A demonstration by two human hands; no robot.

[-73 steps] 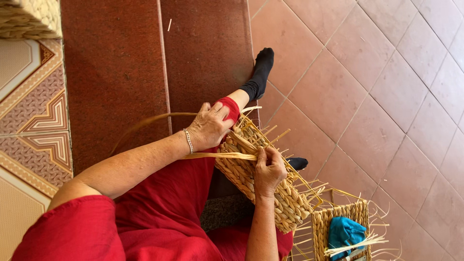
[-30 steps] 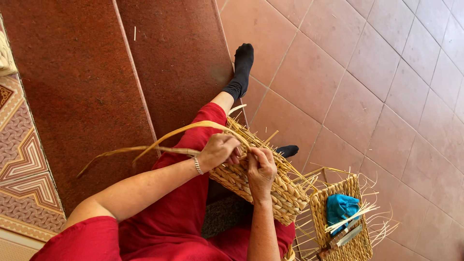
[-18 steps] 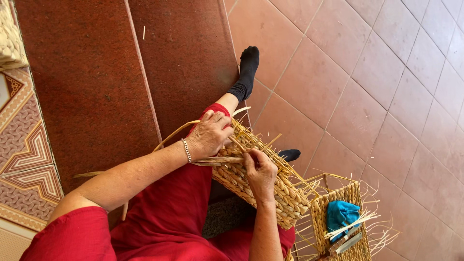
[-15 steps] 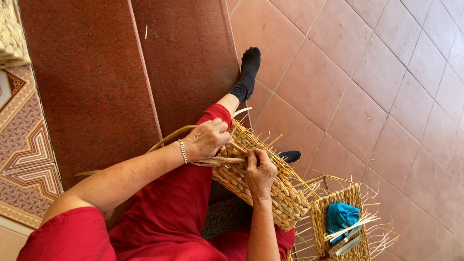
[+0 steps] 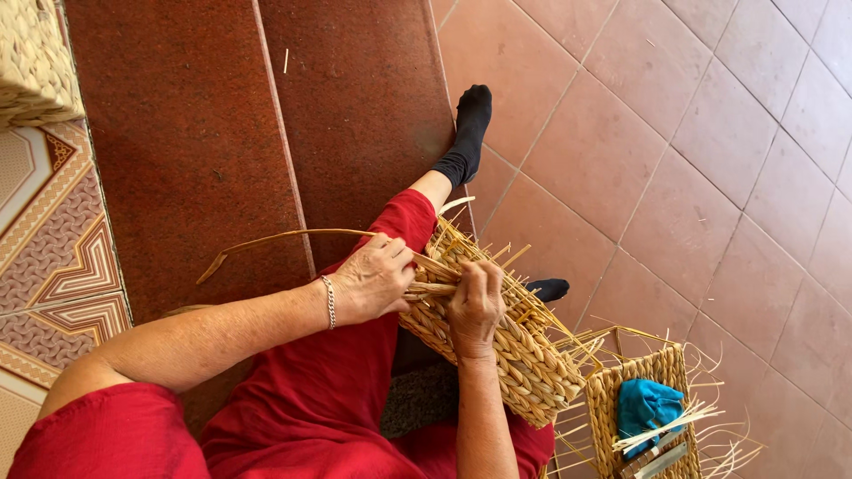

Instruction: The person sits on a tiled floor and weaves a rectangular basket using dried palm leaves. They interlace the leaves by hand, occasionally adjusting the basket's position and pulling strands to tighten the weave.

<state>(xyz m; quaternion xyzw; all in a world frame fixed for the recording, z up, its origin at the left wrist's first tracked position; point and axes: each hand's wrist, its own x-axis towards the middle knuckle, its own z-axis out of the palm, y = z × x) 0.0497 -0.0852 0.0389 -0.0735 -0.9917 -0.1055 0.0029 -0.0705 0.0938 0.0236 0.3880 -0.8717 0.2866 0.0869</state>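
Observation:
A half-woven straw basket (image 5: 519, 350) lies across my lap, its loose stakes sticking out toward my feet. My left hand (image 5: 373, 279) pinches a long straw strand (image 5: 266, 241) that arcs away to the left over the red carpet. My right hand (image 5: 475, 297) presses on the basket's rim and grips the weaving strands right beside the left hand's fingers. A silver bracelet (image 5: 329, 302) sits on my left wrist. I wear red clothes and black socks (image 5: 466, 133).
A smaller woven basket (image 5: 635, 408) with a blue cloth (image 5: 646, 406) and loose straws stands on the tiled floor at lower right. Red carpeted steps (image 5: 222, 133) lie to the left, with patterned tiles (image 5: 44, 257) beyond. Another woven piece (image 5: 31, 58) shows at top left.
My left hand has pulled the long strand through, so its loop is flatter and its tail now trails left over the carpet. Both hands stay at the basket's rim.

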